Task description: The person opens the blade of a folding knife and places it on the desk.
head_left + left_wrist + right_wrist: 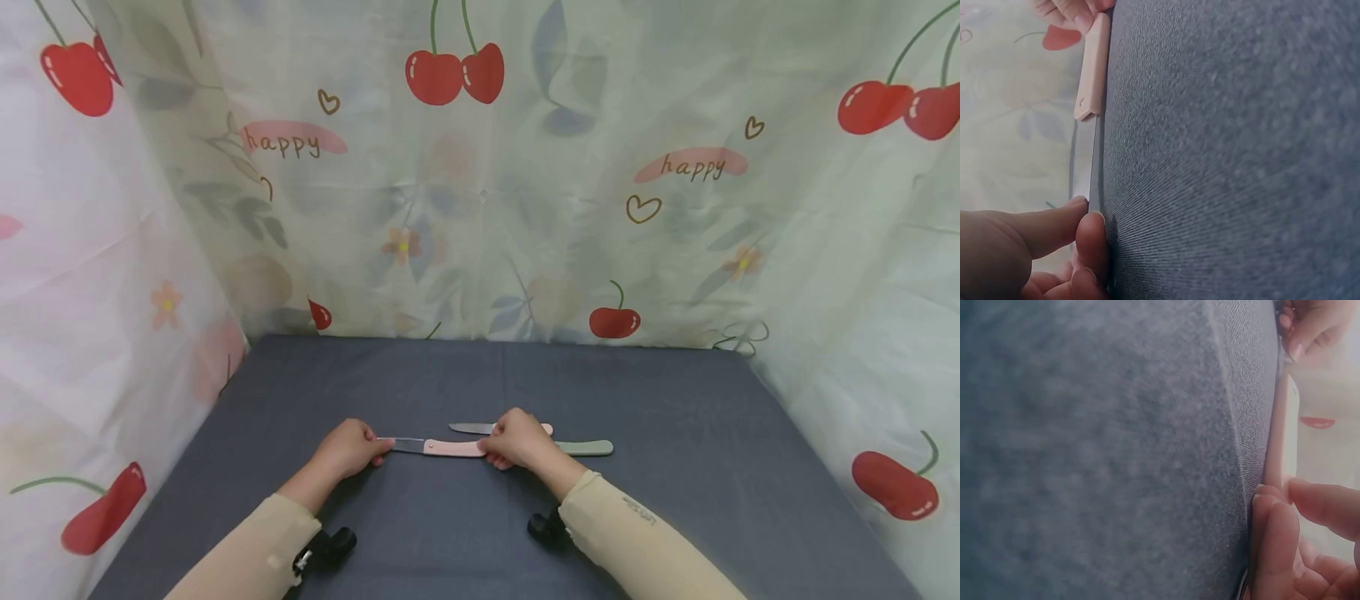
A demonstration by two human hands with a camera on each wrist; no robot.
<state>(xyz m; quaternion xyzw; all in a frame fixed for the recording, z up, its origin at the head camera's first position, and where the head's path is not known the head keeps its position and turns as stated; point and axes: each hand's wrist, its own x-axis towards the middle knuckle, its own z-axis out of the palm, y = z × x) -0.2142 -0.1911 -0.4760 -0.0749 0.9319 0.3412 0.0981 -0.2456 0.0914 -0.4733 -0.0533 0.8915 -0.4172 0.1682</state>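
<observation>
A knife with a pale pink handle [453, 448] lies crosswise low over the table, its blade [1084, 159] pointing left. My left hand [349, 450] pinches the blade near its tip between thumb and fingers. At the other end, my right hand [521, 439] pinches the butt of the pink handle with thumb and fingertips. Just behind the right hand is a smaller knife [471, 428], blade to the left and a pinkish handle end peeking out; the hand covers its middle. A light green handle [588, 448] extends to the right from behind the right hand, which hides its other end.
Dark grey cloth covers the table [660, 517]. A patterned curtain [480, 192] with cherries hangs at the back and along both sides. Black wrist mounts [330, 546] sit under the sleeves, close above the table.
</observation>
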